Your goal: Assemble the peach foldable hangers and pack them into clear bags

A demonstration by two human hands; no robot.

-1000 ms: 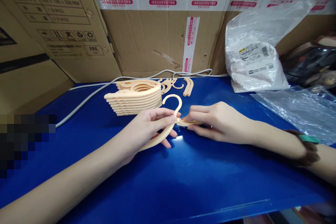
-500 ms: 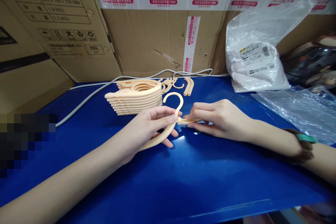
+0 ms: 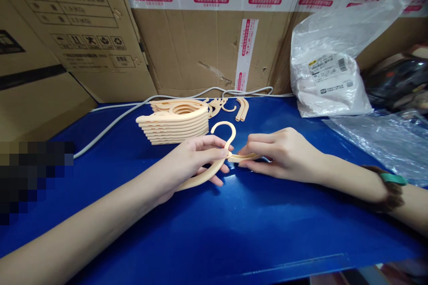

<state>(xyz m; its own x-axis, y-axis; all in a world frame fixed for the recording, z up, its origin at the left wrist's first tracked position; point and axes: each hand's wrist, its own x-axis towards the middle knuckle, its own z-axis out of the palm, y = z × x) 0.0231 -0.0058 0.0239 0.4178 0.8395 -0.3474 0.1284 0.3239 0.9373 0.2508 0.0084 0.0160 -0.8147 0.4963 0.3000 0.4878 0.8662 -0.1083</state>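
Note:
My left hand (image 3: 200,156) pinches a cream plastic hanger piece with a curved hook (image 3: 230,129) between thumb and fingers. Its one arm (image 3: 200,179) curves down to the left under my palm. To the right, my right hand (image 3: 279,153) grips a second cream piece, a hanger arm (image 3: 242,157), whose left end meets the first piece at the base of the hook. Whether the two are joined there I cannot tell. Behind my left hand lies a stack of folded cream hangers (image 3: 174,127). Loose hooks (image 3: 217,107) and short curved arms (image 3: 242,109) lie beside the stack.
Cardboard boxes (image 3: 187,49) wall in the back and left of the blue table (image 3: 214,231). A white cable (image 3: 110,120) runs along the back. At the right stand a white plastic bag (image 3: 329,82) and a flat clear plastic bag (image 3: 384,138).
The view has shifted slightly. The right-hand arm piece has turned a little, showing more of its face near the hook's base. Both hands keep their hold.

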